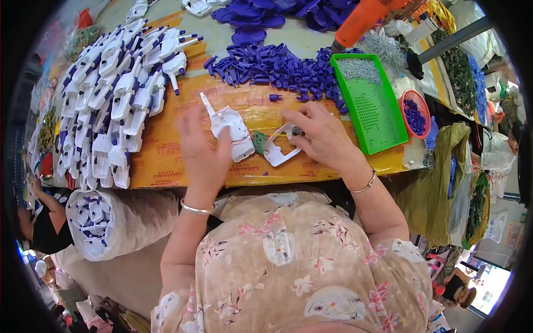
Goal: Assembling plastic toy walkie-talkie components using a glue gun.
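On the table in front of me lies a white plastic casing half (233,132) with a narrow handle pointing away and thin wires at its near end. My left hand (204,147), slightly blurred, is at its left side with fingers stretched and the thumb over its edge. A small green circuit board (259,142) lies just right of that casing. Further right, my right hand (327,137) grips a second white casing half (276,155), which has a large opening. A small dark round part (297,131) shows beside the right fingers, partly covered.
White-and-purple assembled pieces (119,100) are heaped at left. Small purple plastic parts (277,69) lie across the back. At right stand a green tray (377,119) of small metal pieces and a red basket (415,114). An orange power tool (363,25) hangs above.
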